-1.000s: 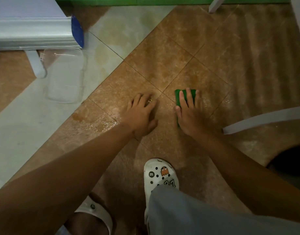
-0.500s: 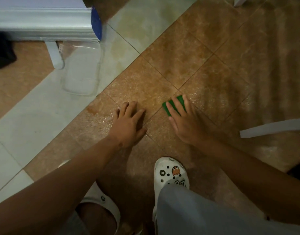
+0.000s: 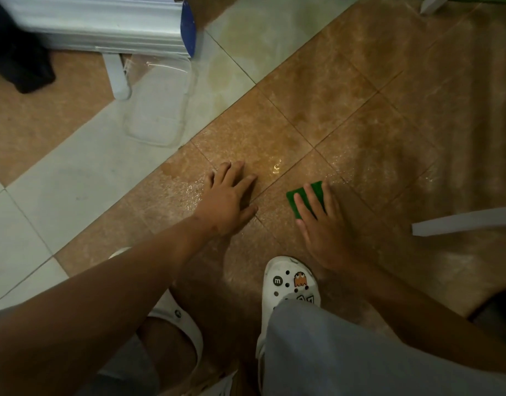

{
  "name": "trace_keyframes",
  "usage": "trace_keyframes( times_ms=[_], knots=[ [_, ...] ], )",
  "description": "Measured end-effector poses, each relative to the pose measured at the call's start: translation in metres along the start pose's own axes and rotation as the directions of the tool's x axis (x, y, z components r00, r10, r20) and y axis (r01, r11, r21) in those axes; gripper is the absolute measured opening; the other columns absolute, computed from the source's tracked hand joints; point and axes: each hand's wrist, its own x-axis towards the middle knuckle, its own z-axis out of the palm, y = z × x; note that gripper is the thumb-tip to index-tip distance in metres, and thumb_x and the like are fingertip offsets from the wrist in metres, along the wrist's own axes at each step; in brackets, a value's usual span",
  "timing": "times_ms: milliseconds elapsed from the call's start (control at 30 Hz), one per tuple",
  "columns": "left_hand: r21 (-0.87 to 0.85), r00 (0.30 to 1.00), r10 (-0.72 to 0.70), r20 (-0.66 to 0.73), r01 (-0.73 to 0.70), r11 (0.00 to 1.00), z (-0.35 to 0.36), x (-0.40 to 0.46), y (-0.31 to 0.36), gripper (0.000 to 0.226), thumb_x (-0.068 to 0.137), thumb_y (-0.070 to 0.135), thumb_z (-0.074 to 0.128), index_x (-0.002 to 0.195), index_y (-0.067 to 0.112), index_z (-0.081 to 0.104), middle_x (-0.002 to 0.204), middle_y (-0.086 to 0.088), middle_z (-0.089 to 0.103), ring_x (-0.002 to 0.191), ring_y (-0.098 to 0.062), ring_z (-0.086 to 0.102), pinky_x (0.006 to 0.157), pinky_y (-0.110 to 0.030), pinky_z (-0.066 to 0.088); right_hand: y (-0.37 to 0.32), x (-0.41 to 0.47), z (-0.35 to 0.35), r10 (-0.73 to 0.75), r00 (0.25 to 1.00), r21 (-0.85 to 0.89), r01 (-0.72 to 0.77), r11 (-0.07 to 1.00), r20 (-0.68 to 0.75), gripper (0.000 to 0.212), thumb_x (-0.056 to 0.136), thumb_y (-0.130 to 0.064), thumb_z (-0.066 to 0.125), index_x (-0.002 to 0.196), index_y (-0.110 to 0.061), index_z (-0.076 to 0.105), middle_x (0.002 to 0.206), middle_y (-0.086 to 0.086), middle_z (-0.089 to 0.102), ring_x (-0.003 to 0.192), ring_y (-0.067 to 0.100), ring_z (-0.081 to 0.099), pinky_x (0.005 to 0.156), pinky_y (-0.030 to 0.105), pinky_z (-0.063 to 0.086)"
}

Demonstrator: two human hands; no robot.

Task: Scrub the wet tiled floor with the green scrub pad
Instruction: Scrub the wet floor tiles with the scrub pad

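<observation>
The green scrub pad [image 3: 295, 200] lies flat on the wet brown tiled floor [image 3: 346, 115], mostly covered by my right hand [image 3: 323, 227], whose fingers press down on it. Only the pad's far and left edges show. My left hand [image 3: 228, 198] rests flat on the floor to the left of the pad, fingers spread, holding nothing. Water glistens on the tiles around and between both hands.
A clear plastic container [image 3: 160, 110] stands on the pale tiles at upper left, next to a white furniture leg [image 3: 117, 78]. A white bar [image 3: 463, 221] juts in from the right. My white clogs [image 3: 291, 284] are just below my hands.
My right hand has slid the pad back toward me and slightly left, then right again. My left hand stayed planted on the floor. The view has shifted.
</observation>
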Motion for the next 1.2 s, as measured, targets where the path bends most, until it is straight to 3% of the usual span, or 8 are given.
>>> trace_keyframes(
  times_ms=[167,367,567,733,967,1100,1200],
  knots=[
    [-0.009,1.0,-0.014,-0.01,0.013,1.0,0.001,0.002,0.002,0.076,0.093,0.061,0.056,0.157,0.03,0.032,0.17,-0.008,0.01,0.155,-0.038,0.003,0.122,-0.064,0.007,0.008,0.026,-0.014,-0.087,0.996,-0.013,0.087,0.996,0.025,0.058,0.108,-0.04,0.024,0.159,-0.015,0.031,0.169,0.011,0.02,0.156,0.043,0.005,0.124,0.058,0.017],
    [-0.001,1.0,-0.013,-0.009,0.013,1.0,0.0,0.001,0.003,0.076,0.093,0.061,0.057,0.157,0.03,0.032,0.17,-0.009,0.011,0.155,-0.038,0.004,0.122,-0.064,0.008,0.015,0.077,-0.036,-0.043,0.998,0.026,0.044,0.999,-0.042,0.054,0.11,-0.035,0.03,0.16,-0.014,0.03,0.168,0.012,0.023,0.155,0.045,0.008,0.123,0.059,0.017],
    [0.006,1.0,-0.014,-0.003,0.014,1.0,-0.002,0.001,0.003,0.076,0.094,0.062,0.056,0.158,0.03,0.031,0.17,-0.009,0.011,0.156,-0.037,0.004,0.122,-0.063,0.008,0.006,0.041,-0.015,-0.062,0.998,-0.009,0.062,0.998,-0.009,0.056,0.11,-0.038,0.027,0.161,-0.016,0.023,0.17,0.013,0.015,0.155,0.046,0.002,0.123,0.062,0.018],
    [-0.007,1.0,-0.011,-0.007,0.011,1.0,0.0,0.001,0.001,0.076,0.094,0.062,0.055,0.158,0.031,0.031,0.17,-0.008,0.01,0.156,-0.037,0.003,0.122,-0.062,0.006,0.008,-0.007,0.005,-0.158,0.987,-0.021,0.159,0.987,0.03,0.057,0.107,-0.037,0.031,0.16,-0.015,0.031,0.17,0.012,0.017,0.155,0.046,0.002,0.122,0.061,0.02],
    [0.006,1.0,-0.006,-0.007,0.006,1.0,0.0,-0.001,0.003,0.076,0.095,0.063,0.052,0.159,0.03,0.029,0.17,-0.008,0.009,0.156,-0.036,0.002,0.123,-0.061,0.007,0.0,0.041,-0.019,-0.241,0.969,-0.041,0.243,0.969,0.054,0.055,0.109,-0.038,0.03,0.159,-0.017,0.031,0.169,0.011,0.021,0.155,0.045,0.009,0.123,0.059,0.018],
    [-0.034,0.999,-0.02,-0.026,0.02,0.999,-0.004,-0.003,0.005,0.089,0.093,0.057,0.058,0.162,0.021,0.015,0.169,-0.012,0.011,0.155,-0.038,0.006,0.123,-0.061,0.01,-0.009,0.074,-0.036,-0.229,0.973,-0.023,0.23,0.973,0.043,0.056,0.11,-0.038,0.031,0.161,-0.015,0.029,0.17,0.011,0.018,0.155,0.045,0.005,0.123,0.059,0.016],
    [-0.016,0.998,-0.048,-0.035,0.047,0.999,-0.007,-0.005,0.004,0.095,0.091,0.059,0.06,0.162,0.015,0.015,0.168,-0.016,0.013,0.153,-0.041,0.008,0.124,-0.059,0.015,-0.012,0.07,-0.037,-0.2,0.979,-0.019,0.201,0.979,0.043,0.057,0.111,-0.037,0.031,0.162,-0.015,0.025,0.171,0.011,0.013,0.156,0.044,0.0,0.124,0.059,0.014]
  ],
)
